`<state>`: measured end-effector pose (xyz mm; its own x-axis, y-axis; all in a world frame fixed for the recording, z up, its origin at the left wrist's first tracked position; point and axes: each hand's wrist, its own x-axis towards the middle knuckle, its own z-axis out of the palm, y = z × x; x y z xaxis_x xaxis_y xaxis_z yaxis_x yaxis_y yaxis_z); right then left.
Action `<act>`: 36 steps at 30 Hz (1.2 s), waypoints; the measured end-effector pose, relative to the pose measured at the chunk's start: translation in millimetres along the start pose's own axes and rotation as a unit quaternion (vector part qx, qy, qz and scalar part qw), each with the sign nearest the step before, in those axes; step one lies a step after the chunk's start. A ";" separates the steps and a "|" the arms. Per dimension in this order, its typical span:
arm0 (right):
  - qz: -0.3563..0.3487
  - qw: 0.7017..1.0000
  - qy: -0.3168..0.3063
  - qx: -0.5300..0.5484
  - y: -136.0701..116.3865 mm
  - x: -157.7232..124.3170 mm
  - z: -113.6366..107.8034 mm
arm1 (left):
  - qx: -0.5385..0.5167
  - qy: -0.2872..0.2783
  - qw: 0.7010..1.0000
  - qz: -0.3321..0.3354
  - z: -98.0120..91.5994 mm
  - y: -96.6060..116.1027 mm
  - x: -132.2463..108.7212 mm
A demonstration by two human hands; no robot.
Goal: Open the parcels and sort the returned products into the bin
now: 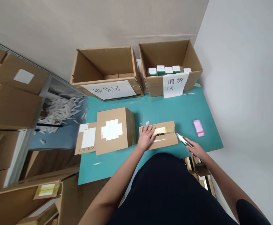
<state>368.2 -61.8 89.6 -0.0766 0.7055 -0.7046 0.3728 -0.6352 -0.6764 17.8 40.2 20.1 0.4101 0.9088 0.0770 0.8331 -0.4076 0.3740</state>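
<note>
A small cardboard box (166, 142) with labels and tape along its top lies flat near the front of the table. My left hand (146, 137) rests on its left part, fingers stretched out and pressing down on the cardboard. Gripped in my right hand (199, 151) is a box cutter (184, 141) with a black and yellow handle. Its blade tip is by the right end of the box, at the taped edge; whether it touches the tape I cannot tell.
The teal table (148, 107) carries a larger labelled box (114, 145), a flatter box (77, 147) and a blurred pink item (198, 128). Behind stand two open cartons, left (103, 89) and right (155, 89); the right one holds white-and-green packs. Cardboard boxes (12, 106) line the left.
</note>
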 end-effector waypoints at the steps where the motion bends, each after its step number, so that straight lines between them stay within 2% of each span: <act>1: 0.003 1.000 0.000 0.004 0.4 -1.1 1.2 | 0.001 0.000 1.000 0.000 0.3 0.0 0.0; 10: 0.006 0.998 -0.004 0.061 5.1 -12.2 12.7 | 0.003 0.001 1.000 0.003 2.0 -0.4 -0.1; 19: 0.004 0.998 -0.003 0.055 18.9 -18.6 3.7 | 0.005 0.001 1.000 0.012 1.0 -2.5 -0.1; 22: -0.008 0.998 0.020 0.063 22.3 -18.3 7.4 | 0.009 0.002 1.000 0.019 1.1 -3.6 -0.7; 26: -0.027 0.993 0.065 0.096 21.6 -7.7 14.9 | 0.010 0.001 1.000 0.024 1.4 -4.5 -1.6; 29: -0.031 0.990 0.078 0.118 16.6 6.0 16.6 | 0.008 0.003 1.000 0.028 1.7 -4.7 -2.0; 36: -0.043 0.991 0.052 0.115 4.8 28.5 18.4 | 0.011 0.010 0.999 0.031 3.1 -5.7 -2.0</act>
<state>350.8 -50.5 62.3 0.0010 0.7812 -0.6243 0.1465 -0.6177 -0.7727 13.3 40.4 14.9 0.4533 0.8835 0.1184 0.8143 -0.4644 0.3481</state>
